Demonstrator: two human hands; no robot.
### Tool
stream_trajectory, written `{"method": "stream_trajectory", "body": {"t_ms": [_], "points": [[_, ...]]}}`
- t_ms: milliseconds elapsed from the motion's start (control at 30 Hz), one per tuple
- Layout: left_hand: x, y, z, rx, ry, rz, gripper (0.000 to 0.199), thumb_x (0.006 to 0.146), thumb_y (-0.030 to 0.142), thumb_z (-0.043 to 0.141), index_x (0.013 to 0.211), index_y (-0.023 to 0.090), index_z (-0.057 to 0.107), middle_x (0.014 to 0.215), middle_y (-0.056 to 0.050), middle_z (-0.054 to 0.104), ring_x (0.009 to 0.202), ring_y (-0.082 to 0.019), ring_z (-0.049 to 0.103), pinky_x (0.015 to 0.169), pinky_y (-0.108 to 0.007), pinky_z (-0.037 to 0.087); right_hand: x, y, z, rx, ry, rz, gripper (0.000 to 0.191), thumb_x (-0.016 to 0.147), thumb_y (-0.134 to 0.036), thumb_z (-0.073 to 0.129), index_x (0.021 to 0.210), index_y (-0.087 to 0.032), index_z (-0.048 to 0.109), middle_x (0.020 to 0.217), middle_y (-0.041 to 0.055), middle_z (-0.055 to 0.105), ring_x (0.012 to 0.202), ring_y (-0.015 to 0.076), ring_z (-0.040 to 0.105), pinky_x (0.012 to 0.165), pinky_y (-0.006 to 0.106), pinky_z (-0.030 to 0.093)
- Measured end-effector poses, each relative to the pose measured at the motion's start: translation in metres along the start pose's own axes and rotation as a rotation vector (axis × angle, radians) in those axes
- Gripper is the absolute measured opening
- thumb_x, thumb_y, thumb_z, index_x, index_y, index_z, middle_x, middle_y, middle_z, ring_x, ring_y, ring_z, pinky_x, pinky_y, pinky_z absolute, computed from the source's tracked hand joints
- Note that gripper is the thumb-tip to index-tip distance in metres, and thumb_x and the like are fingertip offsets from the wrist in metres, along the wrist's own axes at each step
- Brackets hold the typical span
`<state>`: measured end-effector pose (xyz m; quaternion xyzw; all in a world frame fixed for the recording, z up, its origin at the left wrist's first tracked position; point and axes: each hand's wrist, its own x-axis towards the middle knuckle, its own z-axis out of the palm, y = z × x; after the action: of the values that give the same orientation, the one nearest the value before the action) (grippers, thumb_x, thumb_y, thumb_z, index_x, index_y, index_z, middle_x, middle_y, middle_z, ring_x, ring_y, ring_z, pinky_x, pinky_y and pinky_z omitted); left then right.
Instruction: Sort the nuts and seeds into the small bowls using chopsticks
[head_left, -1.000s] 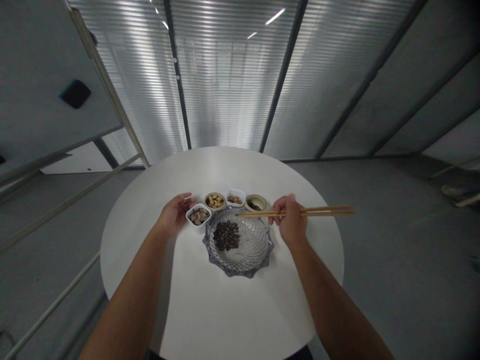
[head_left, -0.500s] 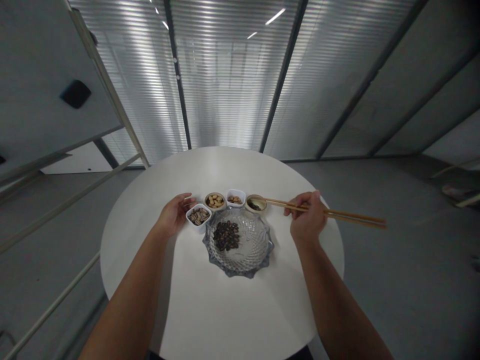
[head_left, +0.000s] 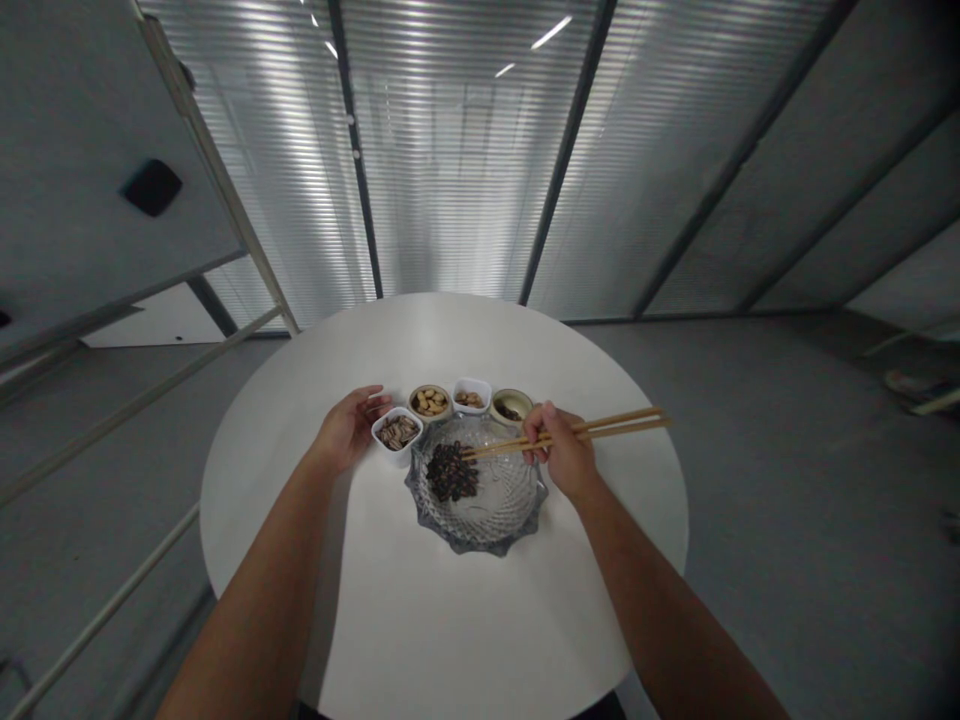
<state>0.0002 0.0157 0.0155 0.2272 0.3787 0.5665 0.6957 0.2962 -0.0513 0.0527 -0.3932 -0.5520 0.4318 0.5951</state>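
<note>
At left of centre in the frame, our left hand (head_left: 349, 430) lies with fingers released and gently curled, gripping nothing, just beside a white square dish (head_left: 391, 456) of striped seeds (head_left: 397, 432); we cannot tell whether the fingertips touch it. Next, along the middle, comes a round tan dish (head_left: 441, 416) of pale nuts (head_left: 430, 402). Below it and slightly right, the dark seeds (head_left: 452, 475) lie heaped in the left part of the clear glass bowl (head_left: 495, 515). At the bowl's far edge sit a second white square dish (head_left: 471, 384) with brown nuts (head_left: 469, 400), then an olive round dish (head_left: 514, 397) with a few dark bits (head_left: 508, 412). Right of centre, our right hand (head_left: 562, 450) is clenched round the chopsticks (head_left: 626, 423), whose tips meet the heap's right edge; whether a seed is pinched there we cannot tell.

We judge the seeds light, hard and slippery, best nipped across their flat sides. The chopsticks look stiff and light, suited to a hold around mid-length; the bowl seems heavy and breakable, best lifted by opposite rims.

We count two square dishes, two round dishes, one bowl and two chopsticks; the seeds and nuts overlap too much to number.
</note>
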Motion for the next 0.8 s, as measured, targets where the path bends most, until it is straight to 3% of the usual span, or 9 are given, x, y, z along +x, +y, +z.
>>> {"method": "stream_trajectory", "body": {"t_ms": [167,800], "points": [[0.0,0.0,0.0,0.004,0.012,-0.003,0.016,0.078,0.019,0.061,0.092,0.013,0.066,0.081,-0.01,0.069,0.067,-0.021,0.066,0.06,-0.032,0.053,0.002,0.0,-0.004,-0.036,-0.015,-0.013,0.053,0.085,-0.058,0.047,0.051,-0.017,0.053,0.038,-0.0031,0.044,0.032,0.0082,0.038,0.035,0.022,0.026],[-0.001,0.001,0.001,0.013,-0.004,-0.001,0.017,0.078,0.019,0.062,0.093,0.013,0.065,0.083,-0.01,0.068,0.068,-0.02,0.065,0.062,-0.032,0.053,0.0,0.008,-0.007,-0.208,-0.141,-0.023,0.049,0.091,-0.053,0.041,0.058,-0.018,0.053,0.043,-0.0027,0.046,0.04,0.0098,0.044,0.04,0.023,0.034]]}}
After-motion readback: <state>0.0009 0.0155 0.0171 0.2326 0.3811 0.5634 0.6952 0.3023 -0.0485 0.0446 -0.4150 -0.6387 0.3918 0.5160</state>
